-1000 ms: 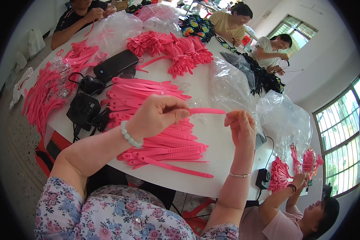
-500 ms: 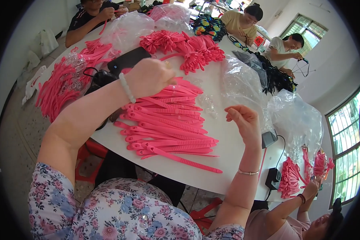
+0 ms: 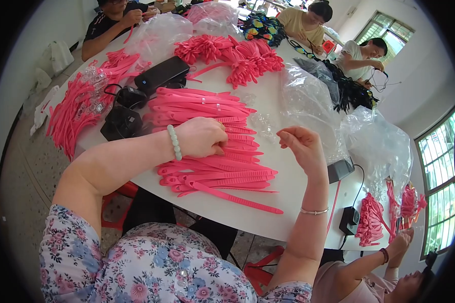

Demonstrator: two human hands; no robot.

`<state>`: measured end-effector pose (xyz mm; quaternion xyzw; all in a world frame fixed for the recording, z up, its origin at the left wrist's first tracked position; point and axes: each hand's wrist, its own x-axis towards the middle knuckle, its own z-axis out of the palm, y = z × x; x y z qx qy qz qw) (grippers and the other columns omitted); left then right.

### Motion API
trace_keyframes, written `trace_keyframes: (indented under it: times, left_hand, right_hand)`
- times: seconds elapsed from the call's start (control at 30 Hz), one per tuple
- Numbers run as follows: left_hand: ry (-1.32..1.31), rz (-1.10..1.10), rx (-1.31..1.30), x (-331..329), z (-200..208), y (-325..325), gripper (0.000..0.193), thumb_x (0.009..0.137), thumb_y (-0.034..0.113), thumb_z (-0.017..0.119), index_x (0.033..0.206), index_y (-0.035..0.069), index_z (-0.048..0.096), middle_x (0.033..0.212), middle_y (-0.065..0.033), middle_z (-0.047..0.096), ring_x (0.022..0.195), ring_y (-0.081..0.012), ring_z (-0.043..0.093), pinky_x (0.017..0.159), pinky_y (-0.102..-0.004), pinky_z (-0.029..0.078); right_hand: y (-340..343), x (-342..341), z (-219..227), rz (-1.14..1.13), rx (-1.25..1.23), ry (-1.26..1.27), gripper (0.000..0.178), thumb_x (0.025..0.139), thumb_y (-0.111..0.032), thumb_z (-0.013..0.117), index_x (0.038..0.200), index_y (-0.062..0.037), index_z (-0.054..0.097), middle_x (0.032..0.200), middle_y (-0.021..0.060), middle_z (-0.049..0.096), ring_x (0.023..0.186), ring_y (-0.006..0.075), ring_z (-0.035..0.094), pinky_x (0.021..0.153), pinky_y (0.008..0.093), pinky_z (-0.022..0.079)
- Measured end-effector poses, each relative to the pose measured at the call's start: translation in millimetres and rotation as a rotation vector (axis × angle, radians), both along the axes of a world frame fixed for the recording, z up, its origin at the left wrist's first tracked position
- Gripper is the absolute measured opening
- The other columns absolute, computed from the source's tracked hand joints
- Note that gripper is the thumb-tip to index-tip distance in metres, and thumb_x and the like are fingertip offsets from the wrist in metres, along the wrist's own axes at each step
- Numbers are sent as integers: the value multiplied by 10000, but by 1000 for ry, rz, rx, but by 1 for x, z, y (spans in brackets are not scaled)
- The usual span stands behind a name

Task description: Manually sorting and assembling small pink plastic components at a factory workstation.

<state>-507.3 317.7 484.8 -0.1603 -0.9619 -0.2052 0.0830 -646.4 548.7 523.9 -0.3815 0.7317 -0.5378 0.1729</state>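
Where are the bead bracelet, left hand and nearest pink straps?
Bead bracelet [image 3: 175, 143], head view: beads at wrist.
Left hand [image 3: 201, 137], head view: back of the hand.
Nearest pink straps [image 3: 227, 164], head view: pile's lower part.

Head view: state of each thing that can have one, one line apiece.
Left hand: fingers bent over the pink straps, grip hidden
Right hand: thumb and fingertips close together, anything held too small to tell
Pink straps: overlapping pile
Pink strap bundles at the back: gathered, heaped
Small clear pieces: scattered loose
Clear plastic bags: crumpled
Black box-shaped device: lying down, on or off unclear
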Motion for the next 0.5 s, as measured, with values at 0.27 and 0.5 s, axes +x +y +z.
trace_keyframes:
  times: [0.27, 0.5]
  left_hand:
    - [133, -50, 43, 23, 7, 12, 120, 704, 98, 661, 777, 17, 610, 702, -106, 598, 710, -276, 591, 647, -363, 477]
    - [276, 74, 303, 22, 7, 1, 186, 776, 74, 622, 950, 12, 605, 708, -110, 620, 650, -229, 612, 599, -304, 477]
  right_hand:
    - [-17, 21, -13, 214, 315, 288, 160, 791, -87, 645, 900, 30, 643, 757, 68, 623, 671, 103, 558, 621, 240, 460]
    - [-21, 30, -7, 208, 259, 232, 94, 786, -10, 617, 863, 37, 643, 766, 74, 610, 652, 115, 549, 593, 233, 448]
